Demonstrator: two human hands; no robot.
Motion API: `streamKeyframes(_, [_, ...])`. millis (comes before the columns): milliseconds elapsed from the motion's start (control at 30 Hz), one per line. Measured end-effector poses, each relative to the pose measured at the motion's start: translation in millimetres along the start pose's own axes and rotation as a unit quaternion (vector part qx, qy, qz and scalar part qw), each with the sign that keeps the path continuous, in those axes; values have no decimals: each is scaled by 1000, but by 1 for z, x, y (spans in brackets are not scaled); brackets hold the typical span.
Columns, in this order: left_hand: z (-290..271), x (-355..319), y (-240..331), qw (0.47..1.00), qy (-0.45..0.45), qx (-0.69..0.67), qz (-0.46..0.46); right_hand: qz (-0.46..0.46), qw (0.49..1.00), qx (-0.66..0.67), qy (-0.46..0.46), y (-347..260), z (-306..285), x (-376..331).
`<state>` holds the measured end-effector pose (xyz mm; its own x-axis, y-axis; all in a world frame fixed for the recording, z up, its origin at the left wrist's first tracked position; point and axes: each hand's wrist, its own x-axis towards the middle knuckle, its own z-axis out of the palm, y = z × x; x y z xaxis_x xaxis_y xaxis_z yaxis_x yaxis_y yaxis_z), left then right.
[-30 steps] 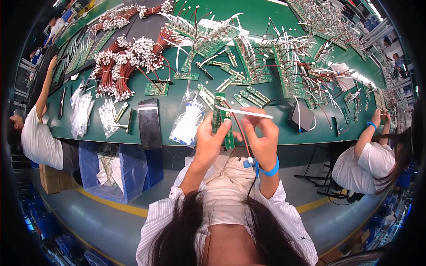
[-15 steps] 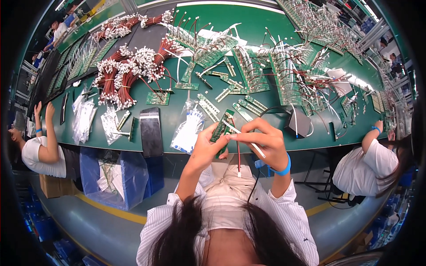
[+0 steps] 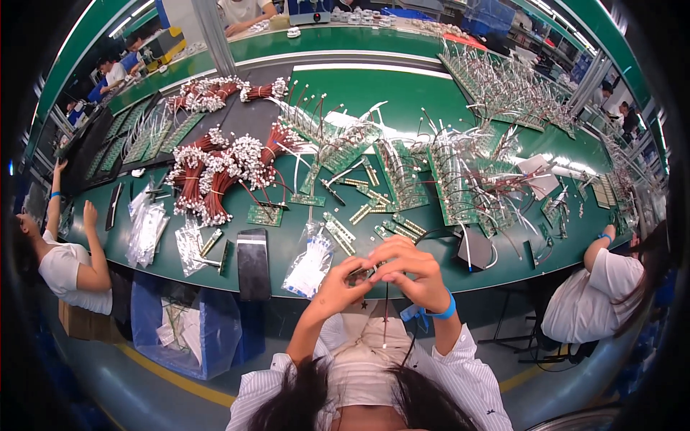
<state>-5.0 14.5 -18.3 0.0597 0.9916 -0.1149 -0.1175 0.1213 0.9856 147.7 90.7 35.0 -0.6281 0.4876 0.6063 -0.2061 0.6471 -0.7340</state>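
My left hand [image 3: 343, 286] and my right hand [image 3: 415, 271] meet above the table's front edge, fingers bent and closed toward each other. Between them is a small circuit board, mostly covered by my fingers, held in my left hand. The right fingers are pinched against its end, and what they grip is hidden. A thin dark wire [image 3: 386, 309] hangs below my hands toward my lap. Just left of my hands lies a bag of white flat cables [image 3: 310, 264]. Several narrow circuit boards [image 3: 339, 233] rest beyond my hands.
Bundles of red-brown wires [image 3: 208, 188] with white connectors lie at left. Wired green boards [image 3: 402, 176] stand in rows behind. A black box [image 3: 474, 248] sits at right, a black block [image 3: 253, 266] at left. A blue bin [image 3: 154, 323] is below the table; co-workers sit on both sides.
My hands have closed together, and the board and white flat cable seen between them earlier are now mostly covered. The view has tilted up, showing more of the far benches. The left co-worker's arm has reached out.
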Motion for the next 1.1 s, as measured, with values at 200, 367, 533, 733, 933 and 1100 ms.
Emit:
streamKeyframes(200, [-1, -2, -4, 997, -22, -57, -36, 63, 976, 179, 105, 1, 1, -12])
streamKeyframes(367, [-13, -3, 5, 995, -22, -46, -82, 77, 941, 284, 165, -13, -5, -13])
streamKeyframes(533, [-12, -12, 22, 978, 64, -193, 36, 200, 955, 137, 169, -29, 0, -16])
streamKeyframes(733, [2, -9, 34, 947, 73, -288, 121, 356, 905, 218, 77, -40, 35, -14])
streamKeyframes(933, [2, -10, 32, 945, 122, -259, 155, 402, 884, 231, 62, -43, 45, -10])
streamKeyframes(1100, [7, -15, 25, 941, 140, -266, 154, 437, 848, 292, 69, -41, 52, -11])
